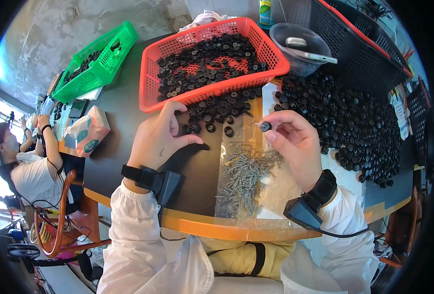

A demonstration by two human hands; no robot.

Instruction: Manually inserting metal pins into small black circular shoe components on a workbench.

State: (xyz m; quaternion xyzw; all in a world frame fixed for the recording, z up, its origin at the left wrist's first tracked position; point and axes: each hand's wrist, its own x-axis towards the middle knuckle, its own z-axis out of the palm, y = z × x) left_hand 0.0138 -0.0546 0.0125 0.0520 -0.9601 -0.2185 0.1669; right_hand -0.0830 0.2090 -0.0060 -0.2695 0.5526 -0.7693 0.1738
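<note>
Between thumb and fingertips, my right hand (298, 147) pinches a small black round knob-like part (265, 127) with a thin metal screw sticking out of it. My left hand (155, 137) holds nothing; its thumb and fingers are apart, close to loose black round pieces (212, 115). Those pieces spill in front of a red basket (212, 94) filled with black washer-like discs (204, 63). Below my right hand lies a heap of silver screws (244, 179) on clear plastic. A large pile of black round caps (349, 120) spreads to the right.
A clear plastic tub (281, 36) with a phone across its rim stands behind the caps, beside a black crate (357, 59). Farther left are a green basket (89, 73) and a tissue pack (93, 130). Another person (35, 174) sits at the left, near a chair (62, 215).
</note>
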